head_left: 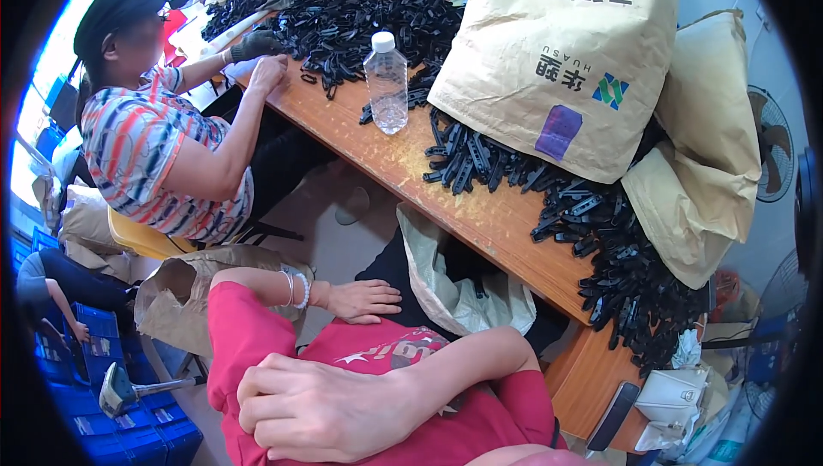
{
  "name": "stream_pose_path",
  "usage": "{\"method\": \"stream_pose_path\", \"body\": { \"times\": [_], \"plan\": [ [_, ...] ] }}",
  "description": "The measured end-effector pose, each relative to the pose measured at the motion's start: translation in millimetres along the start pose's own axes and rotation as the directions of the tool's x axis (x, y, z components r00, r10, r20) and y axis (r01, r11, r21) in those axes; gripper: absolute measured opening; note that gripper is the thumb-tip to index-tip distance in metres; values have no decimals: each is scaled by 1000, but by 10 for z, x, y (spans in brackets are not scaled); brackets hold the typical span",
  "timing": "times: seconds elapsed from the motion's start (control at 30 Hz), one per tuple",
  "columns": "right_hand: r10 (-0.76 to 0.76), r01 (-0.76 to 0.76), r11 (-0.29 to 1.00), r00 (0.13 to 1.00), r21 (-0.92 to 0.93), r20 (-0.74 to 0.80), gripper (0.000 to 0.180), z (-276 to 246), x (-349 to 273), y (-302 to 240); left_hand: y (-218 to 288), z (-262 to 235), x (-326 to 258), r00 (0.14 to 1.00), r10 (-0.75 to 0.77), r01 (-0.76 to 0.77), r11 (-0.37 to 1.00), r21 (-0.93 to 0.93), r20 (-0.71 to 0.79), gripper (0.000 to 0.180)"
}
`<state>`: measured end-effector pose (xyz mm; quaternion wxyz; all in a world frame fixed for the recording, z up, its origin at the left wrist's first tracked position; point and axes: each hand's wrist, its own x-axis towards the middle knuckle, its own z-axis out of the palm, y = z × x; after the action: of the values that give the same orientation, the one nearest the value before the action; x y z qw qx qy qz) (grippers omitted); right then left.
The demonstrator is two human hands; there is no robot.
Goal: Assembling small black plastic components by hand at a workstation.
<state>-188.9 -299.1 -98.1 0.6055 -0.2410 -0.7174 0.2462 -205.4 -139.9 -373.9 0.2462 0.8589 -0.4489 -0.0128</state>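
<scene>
My left hand (364,300) lies flat on my dark-trousered thigh, its fingers stretched out and holding nothing. White beads and a bangle circle its wrist. Across my red shirt (497,410), my right forearm reaches over to the left side. There my right hand (317,410) is raised in front of the left sleeve with its fingers curled. Its fingertips are hidden, so I cannot tell whether it grips anything. A whitish woven sack (420,252) hangs open beside my lap, under the table's edge. Neither hand touches the black plastic clip-like parts (480,162) heaped on the table.
The wooden table (377,162) carries a clear bottle (387,93), large paper sacks (566,54) and a phone (613,414). At the left, a seated co-worker (163,149) has both hands at the table's edge. An open paper sack (171,294) and blue crates (146,432) stand on the floor.
</scene>
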Motion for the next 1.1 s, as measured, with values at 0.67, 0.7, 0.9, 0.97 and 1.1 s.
{"method": "stream_pose_path", "body": {
  "times": [0.67, 0.7, 0.9, 0.97, 1.1],
  "plan": [
    [0, -84, 868, 986, 490, 168, 29, -563, -897, 91, 7, -1707, 1203, 729, 685, -625, 674, 393, -15, 33],
    [17, -86, 877, 989, 472, 149, 29, -584, -1141, 168, 129, -1810, 1392, 661, 750, -673, 613, 414, -37, 33],
    [167, -136, 906, 985, 400, -43, 30, -590, -1641, 454, 1176, -1565, 2439, 303, 916, -914, 357, 194, -261, 20],
    [194, -164, 929, 979, 332, -58, 29, -592, -1752, 509, 1416, -1434, 2567, 279, 888, -930, 344, 126, -365, 20],
    [297, -267, 946, 942, 185, -158, 27, -573, -2179, 369, 1722, -1420, 2812, 389, 848, -913, 304, -272, -360, 21]
  ]
}}
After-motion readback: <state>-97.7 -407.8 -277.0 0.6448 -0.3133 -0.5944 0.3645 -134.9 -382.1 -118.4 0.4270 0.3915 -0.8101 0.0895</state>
